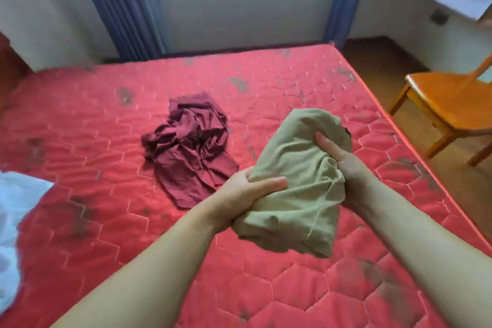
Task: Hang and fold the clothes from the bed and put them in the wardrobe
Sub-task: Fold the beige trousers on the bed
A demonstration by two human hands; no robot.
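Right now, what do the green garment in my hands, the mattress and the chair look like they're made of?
Green garment: soft matte knit, probably cotton jersey; it bunches limply and shows a stitched seam. Mattress: red quilted fabric with a slight sheen, stitched in hexagons. Chair: wood with a glossy orange varnish, judging by its shine.

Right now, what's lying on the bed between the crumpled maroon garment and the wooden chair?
In the head view, the olive garment, gripped by both hands, left hand and right hand, over the red mattress.
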